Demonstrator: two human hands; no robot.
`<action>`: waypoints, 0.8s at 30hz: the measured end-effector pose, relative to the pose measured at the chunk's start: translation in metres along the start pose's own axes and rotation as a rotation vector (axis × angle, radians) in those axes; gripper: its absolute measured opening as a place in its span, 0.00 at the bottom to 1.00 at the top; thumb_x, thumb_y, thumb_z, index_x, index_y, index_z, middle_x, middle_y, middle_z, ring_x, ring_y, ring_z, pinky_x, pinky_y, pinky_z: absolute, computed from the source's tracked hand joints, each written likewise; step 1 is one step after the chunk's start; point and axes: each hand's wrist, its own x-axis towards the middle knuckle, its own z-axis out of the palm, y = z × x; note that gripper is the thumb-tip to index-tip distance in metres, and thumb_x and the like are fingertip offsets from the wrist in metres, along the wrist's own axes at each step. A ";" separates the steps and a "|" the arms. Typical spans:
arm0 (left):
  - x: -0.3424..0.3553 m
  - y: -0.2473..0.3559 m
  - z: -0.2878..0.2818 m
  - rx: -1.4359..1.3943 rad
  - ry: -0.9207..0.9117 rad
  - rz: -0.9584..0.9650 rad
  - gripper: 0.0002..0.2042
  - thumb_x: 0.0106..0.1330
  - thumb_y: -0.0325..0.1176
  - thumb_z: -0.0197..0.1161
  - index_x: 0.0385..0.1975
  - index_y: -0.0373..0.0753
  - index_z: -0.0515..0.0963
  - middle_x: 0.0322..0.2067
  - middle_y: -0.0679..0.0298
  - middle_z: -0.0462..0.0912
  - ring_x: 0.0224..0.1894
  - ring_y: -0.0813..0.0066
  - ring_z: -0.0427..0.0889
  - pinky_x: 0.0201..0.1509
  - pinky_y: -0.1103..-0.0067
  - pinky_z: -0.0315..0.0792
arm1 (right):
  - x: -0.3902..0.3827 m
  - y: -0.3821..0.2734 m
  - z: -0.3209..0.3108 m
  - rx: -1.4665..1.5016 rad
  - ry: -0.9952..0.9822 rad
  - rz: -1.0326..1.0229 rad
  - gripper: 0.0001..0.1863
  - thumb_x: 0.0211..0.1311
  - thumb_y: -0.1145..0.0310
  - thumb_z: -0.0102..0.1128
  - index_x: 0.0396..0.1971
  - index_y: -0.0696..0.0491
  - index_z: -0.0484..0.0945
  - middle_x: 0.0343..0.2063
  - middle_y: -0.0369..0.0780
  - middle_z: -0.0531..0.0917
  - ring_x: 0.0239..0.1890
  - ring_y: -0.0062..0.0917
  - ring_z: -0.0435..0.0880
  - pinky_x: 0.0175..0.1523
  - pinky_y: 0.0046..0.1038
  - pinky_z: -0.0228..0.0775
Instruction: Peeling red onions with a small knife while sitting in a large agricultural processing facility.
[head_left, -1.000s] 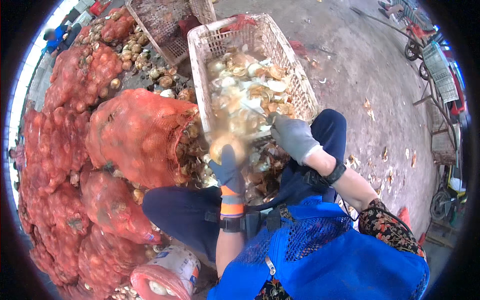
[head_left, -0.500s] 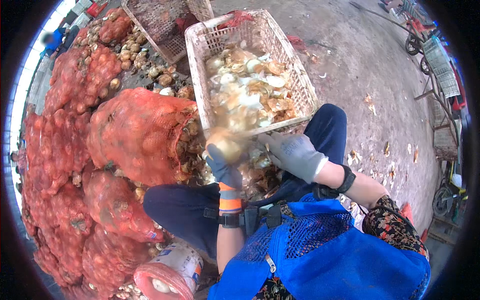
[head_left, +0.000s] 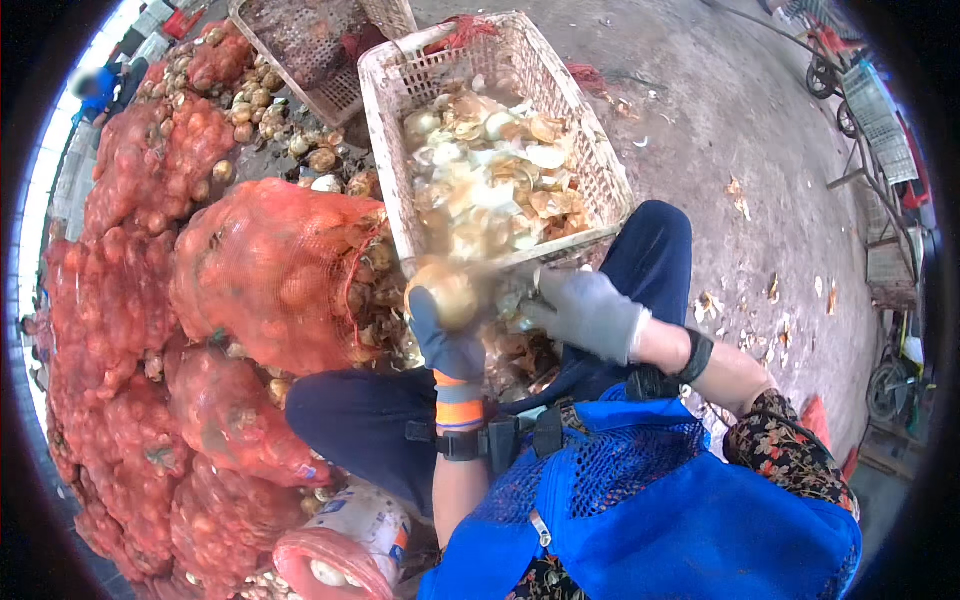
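My left hand (head_left: 448, 348), in a grey glove with an orange-banded cuff, is closed round a pale brown onion (head_left: 455, 298) at the near edge of the crate. Just to its right, my right hand (head_left: 588, 315) wears a light grey glove. Its fingers are curled in, and motion blur hides what they hold. A dirty white plastic crate (head_left: 612, 180) stands in front of me, tilted. Inside it lie several onions, some peeled white, among loose brown skins (head_left: 560, 205). More skins and scraps lie between my legs, below both hands.
Red mesh sacks of onions (head_left: 275, 270) pile up on the left, one spilling towards the crate. A second crate (head_left: 290, 55) and loose onions (head_left: 262, 100) lie beyond. A white bucket (head_left: 365, 525) stands at my left. Carts (head_left: 880, 130) are at the right; a person (head_left: 98, 90) is far left.
My right hand has shifted slightly, its fingers curling further. The onion stays in my left hand. The whole view has moved a little, so the crate and sacks appear slightly further left.
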 end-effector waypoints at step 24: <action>0.011 -0.001 0.002 0.201 0.222 0.118 0.19 0.65 0.48 0.52 0.46 0.39 0.70 0.39 0.60 0.76 0.36 0.69 0.79 0.31 0.76 0.78 | 0.019 -0.032 0.012 -0.095 -0.086 0.118 0.13 0.58 0.60 0.52 0.36 0.53 0.74 0.31 0.48 0.80 0.37 0.42 0.81 0.39 0.40 0.72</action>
